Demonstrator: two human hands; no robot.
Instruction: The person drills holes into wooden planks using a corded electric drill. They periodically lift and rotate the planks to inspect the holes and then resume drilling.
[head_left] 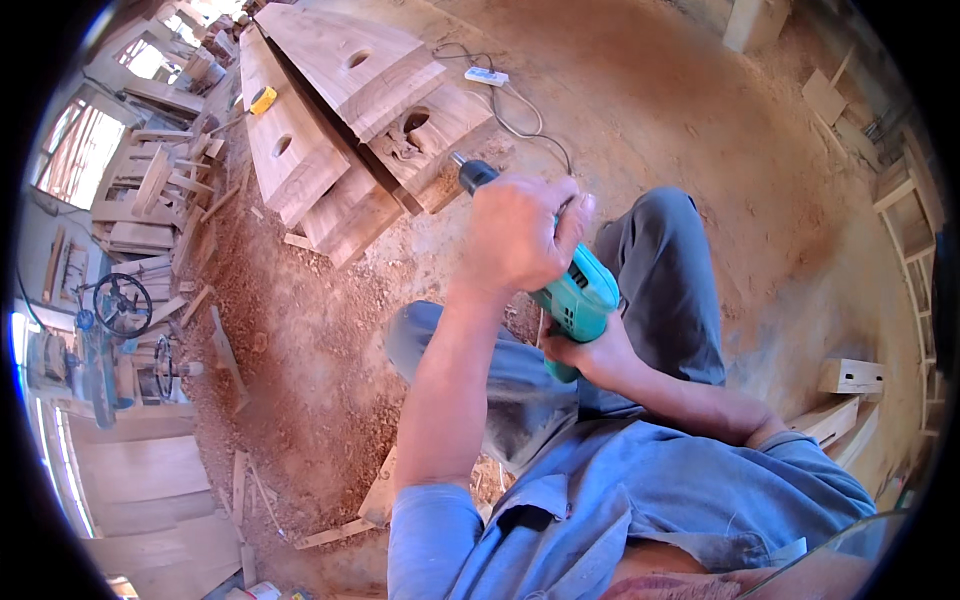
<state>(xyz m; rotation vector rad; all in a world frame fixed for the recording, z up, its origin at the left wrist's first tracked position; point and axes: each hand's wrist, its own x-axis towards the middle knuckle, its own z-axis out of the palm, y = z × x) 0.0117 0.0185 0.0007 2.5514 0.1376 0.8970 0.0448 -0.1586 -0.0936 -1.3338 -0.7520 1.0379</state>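
A teal power drill [585,292] is held in both my hands above my bent knees. My left hand [520,228] wraps over its front body, just behind the black chuck [478,174]. My right hand [597,352] grips the handle at the rear, the fingers partly hidden. A short metal bit [458,158] sticks out of the chuck toward the stacked boards, apart from them as far as I can see. The nearest wooden board [440,135] has an oval hole with shavings around it. Another thick board [345,70], also with an oval hole, lies further off on the stack.
A yellow tape measure [263,100] rests on the left board [290,160]. A white power strip [487,76] with cords lies on the dusty floor beyond. Sawdust and wood scraps [375,490] cover the ground at left, near a machine with a handwheel [122,305]. Wooden pieces [850,378] lie at right.
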